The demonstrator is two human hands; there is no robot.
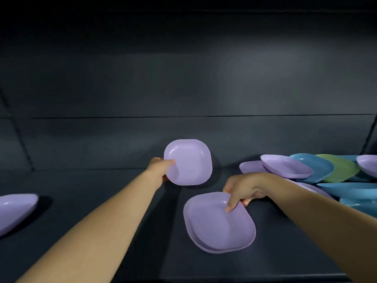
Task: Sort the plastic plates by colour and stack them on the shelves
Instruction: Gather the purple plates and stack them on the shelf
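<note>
Purple is clearly the colour being worked on right now. A lilac rounded-square plastic plate [188,162] is pinched at its edge by the left hand [161,170], held up off the dark shelf [102,180]. Just beside it, a small stack of lilac plates [219,223] is gripped at the rim by the right hand [242,189], thumb pressed inside. Off past the right hand, a mixed heap of lilac, blue and green plates [318,170] is left unsorted. One more lilac plate [14,211] is lying well out past the left arm. So it's judged early days, with most of the sorting not yet done.
</note>
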